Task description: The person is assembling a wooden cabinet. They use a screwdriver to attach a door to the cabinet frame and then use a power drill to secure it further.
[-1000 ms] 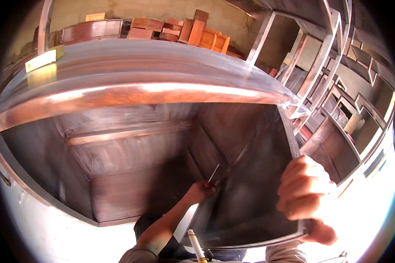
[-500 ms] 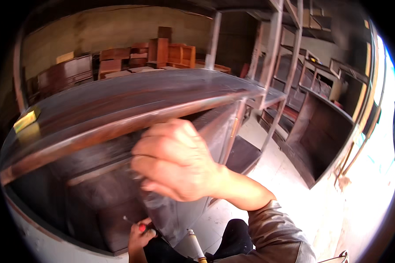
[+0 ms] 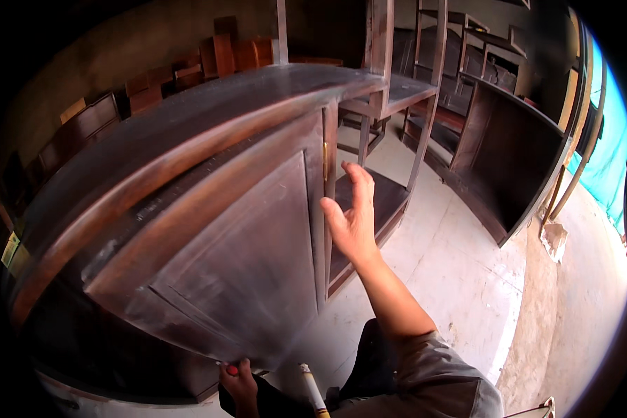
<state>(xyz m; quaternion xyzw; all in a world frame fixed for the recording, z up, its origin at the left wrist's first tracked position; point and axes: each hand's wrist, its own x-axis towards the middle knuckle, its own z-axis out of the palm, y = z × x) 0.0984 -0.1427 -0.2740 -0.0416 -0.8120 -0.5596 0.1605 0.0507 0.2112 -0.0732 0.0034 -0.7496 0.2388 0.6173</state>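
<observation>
A dark wood cabinet (image 3: 209, 101) with a curved front fills the left and middle. Its panelled door (image 3: 244, 251) is partly swung out, hung on the right post by a brass hinge (image 3: 325, 161). My right hand (image 3: 355, 216) is open beside that post, fingers apart and raised, holding nothing. Low at the door's bottom edge, my left hand (image 3: 241, 390) is closed around a small tool with a red end (image 3: 232, 370); most of it is hidden in the fingers. A cigarette (image 3: 313, 390) juts in at the lower edge.
A yellow box (image 3: 10, 249) rests at the cabinet top's left end. Upright posts (image 3: 380, 56) rise from its right side. Another dark cabinet (image 3: 512, 160) stands open-faced at right on the pale floor (image 3: 446, 279). Reddish wooden pieces (image 3: 216, 56) line the back.
The door has swung toward the cabinet's front. My right hand has moved right, off the door's upper edge, and opened. My left hand stays low with the red-ended tool. The view has shifted.
</observation>
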